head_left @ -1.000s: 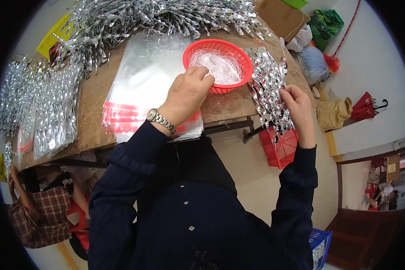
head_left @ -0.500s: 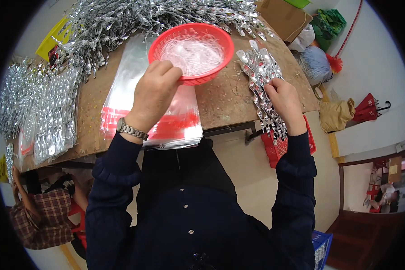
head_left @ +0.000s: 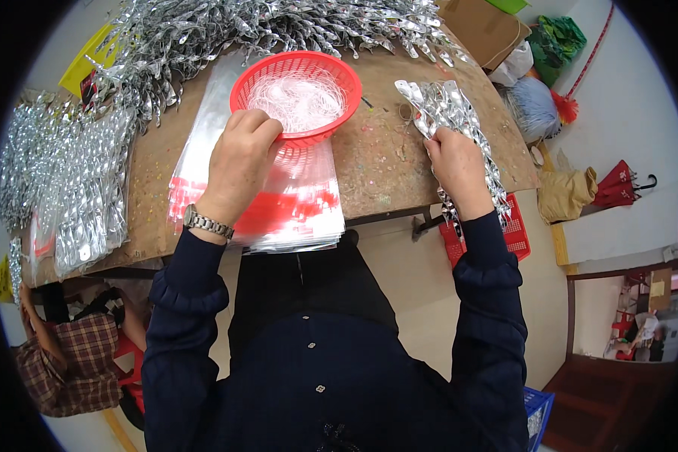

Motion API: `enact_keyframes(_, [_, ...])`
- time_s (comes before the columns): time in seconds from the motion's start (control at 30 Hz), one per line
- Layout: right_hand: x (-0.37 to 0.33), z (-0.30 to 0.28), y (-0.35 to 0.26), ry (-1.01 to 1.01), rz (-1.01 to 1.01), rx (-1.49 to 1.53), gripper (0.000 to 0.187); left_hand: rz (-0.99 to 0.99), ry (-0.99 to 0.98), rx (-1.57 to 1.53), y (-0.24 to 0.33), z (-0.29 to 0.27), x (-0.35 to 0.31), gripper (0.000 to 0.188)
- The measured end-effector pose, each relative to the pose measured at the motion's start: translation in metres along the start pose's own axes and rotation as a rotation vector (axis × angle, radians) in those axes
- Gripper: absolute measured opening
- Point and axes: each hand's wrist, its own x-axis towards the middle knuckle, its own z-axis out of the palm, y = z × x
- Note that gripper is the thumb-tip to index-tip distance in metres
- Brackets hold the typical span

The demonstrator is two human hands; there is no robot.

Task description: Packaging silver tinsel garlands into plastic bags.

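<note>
My left hand (head_left: 241, 162) is closed on the near rim of a round red plastic basket (head_left: 350, 75). Inside the basket lies a tangle of thin whitish clear threads (head_left: 297, 98). Flat clear plastic bags with red bands (head_left: 297, 215) are stacked under the basket and my left wrist. On the right side of the table, my right hand (head_left: 459, 162) pinches a shiny silver twisted strip (head_left: 422, 102) at the left of a bundle of silver twisted strips (head_left: 452, 109). My palm covers part of that bundle, whose lower ends hang over the table edge.
A large heap of silver strips (head_left: 279, 26) covers the far side of the brown table (head_left: 377, 169). Bagged silver strips (head_left: 90, 203) lie at the left. Below the right edge stands a red crate (head_left: 516, 230). Another person in a plaid shirt (head_left: 90, 354) sits at lower left.
The red basket has shifted left and slightly nearer, with my left hand on its rim. My right hand has moved a little left over the silver strips.
</note>
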Motion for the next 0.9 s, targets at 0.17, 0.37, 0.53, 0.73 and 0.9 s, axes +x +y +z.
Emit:
enact_keyframes(0.17, [-0.003, 0.007, -0.005, 0.033, -0.001, -0.051, 0.020, -0.027, -0.073, 0.064, 0.009, -0.008, 0.001, 0.026])
enact_keyframes(0.37, [-0.009, 0.008, -0.004, 0.059, -0.024, -0.015, 0.017, 0.004, -0.029, 0.128, 0.040, -0.013, 0.010, 0.036])
enact_keyframes(0.53, [-0.020, -0.017, -0.002, 0.116, -0.018, 0.094, 0.016, 0.136, -0.010, -0.207, 0.073, 0.004, 0.015, 0.038])
enact_keyframes(0.73, [-0.057, -0.053, 0.006, 0.135, 0.025, 0.122, 0.016, 0.169, -0.213, -0.404, 0.105, 0.047, 0.016, 0.055])
enact_keyframes(0.9, [-0.090, -0.063, 0.010, 0.087, 0.143, 0.116, 0.018, 0.221, -0.281, -0.419, 0.125, 0.086, 0.020, 0.062])
